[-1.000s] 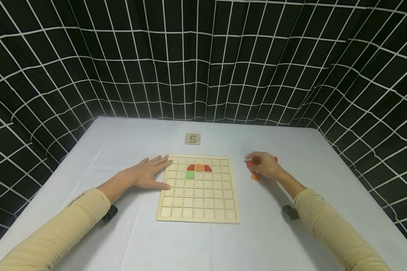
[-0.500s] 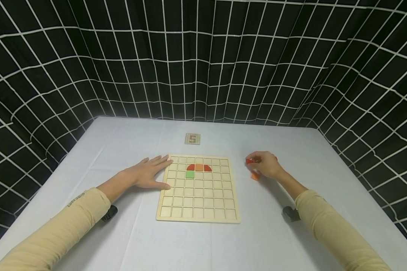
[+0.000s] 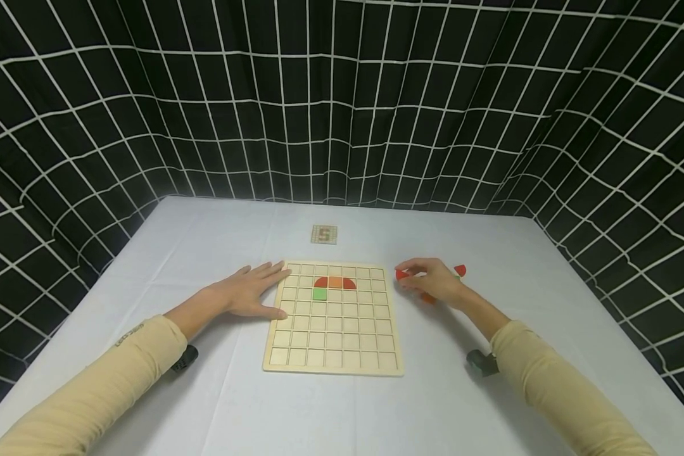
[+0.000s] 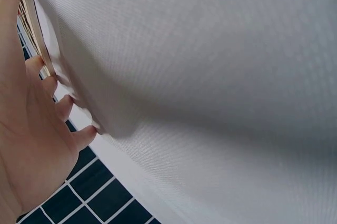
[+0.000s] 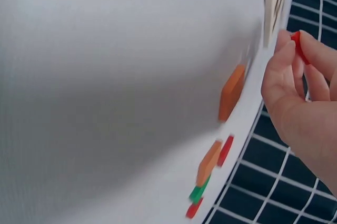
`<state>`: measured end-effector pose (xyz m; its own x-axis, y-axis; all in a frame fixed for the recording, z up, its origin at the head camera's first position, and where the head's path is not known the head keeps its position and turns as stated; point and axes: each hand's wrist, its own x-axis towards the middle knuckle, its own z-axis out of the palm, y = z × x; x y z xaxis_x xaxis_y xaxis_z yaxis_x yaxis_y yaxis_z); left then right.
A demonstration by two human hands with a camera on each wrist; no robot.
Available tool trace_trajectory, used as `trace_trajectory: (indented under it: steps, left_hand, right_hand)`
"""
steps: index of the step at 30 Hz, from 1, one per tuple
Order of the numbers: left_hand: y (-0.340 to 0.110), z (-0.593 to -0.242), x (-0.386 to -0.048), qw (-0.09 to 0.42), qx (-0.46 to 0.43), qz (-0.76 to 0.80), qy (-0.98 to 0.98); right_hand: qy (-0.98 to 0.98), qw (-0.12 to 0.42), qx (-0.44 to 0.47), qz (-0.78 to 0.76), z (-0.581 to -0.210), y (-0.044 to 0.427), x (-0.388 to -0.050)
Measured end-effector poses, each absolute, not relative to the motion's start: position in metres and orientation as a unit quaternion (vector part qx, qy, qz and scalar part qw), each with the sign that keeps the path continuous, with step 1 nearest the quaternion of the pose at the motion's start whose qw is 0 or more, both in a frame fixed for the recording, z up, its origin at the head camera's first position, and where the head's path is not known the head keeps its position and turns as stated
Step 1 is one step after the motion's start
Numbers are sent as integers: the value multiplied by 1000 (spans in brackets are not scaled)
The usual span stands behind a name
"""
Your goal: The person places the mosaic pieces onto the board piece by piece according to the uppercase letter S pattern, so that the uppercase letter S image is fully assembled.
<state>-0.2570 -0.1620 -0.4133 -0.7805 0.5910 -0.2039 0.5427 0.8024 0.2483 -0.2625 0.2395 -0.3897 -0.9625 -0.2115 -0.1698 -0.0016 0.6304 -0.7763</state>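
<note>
My left hand (image 3: 251, 293) lies with its fingers spread, thumb and fingertips on the left edge of a wooden grid board (image 3: 342, 358). Set in the board's upper squares are two dark red rounded tiles (image 3: 321, 282) with an orange tile (image 3: 335, 282) between them. A green square tile (image 3: 319, 294) sits below the left one. Just off the board's right side, my right hand (image 3: 436, 282) pinches a red piece (image 3: 401, 274) between thumb and fingertips, above the table. In the right wrist view, that red piece (image 5: 297, 39) shows only partly.
Under and behind my right hand lie loose tiles: an orange one (image 5: 231, 93), another orange one (image 5: 209, 163), a red one (image 5: 225, 151), a green one (image 5: 199, 190) and another red one (image 5: 194, 208). A small patterned card (image 3: 323, 234) lies beyond the board. Black grid-patterned curtains (image 3: 342, 114) surround the table.
My right hand has picked up the red piece and moved left toward the board, uncovering a red tile and some green behind it. My left hand has stayed in place.
</note>
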Motion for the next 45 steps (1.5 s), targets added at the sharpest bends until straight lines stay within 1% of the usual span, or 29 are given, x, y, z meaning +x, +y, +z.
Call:
trace_trajectory:
  steps: [9, 16, 26, 45]
  left_hand:
    - [-163, -414, -257, 134, 304, 90, 939]
    - [-162, -413, -256, 135, 303, 92, 939]
    - [-162, -412, -255, 138, 302, 93, 939]
    - [-163, -413, -256, 132, 303, 81, 940]
  right_hand:
    - [868, 177, -41, -461, -387, 210, -252]
    - [837, 194, -50, -509, -392, 193, -249]
    - [818, 224, -54, -527, -391, 166, -242]
    - [775, 286, -3, -563, -393, 116, -232]
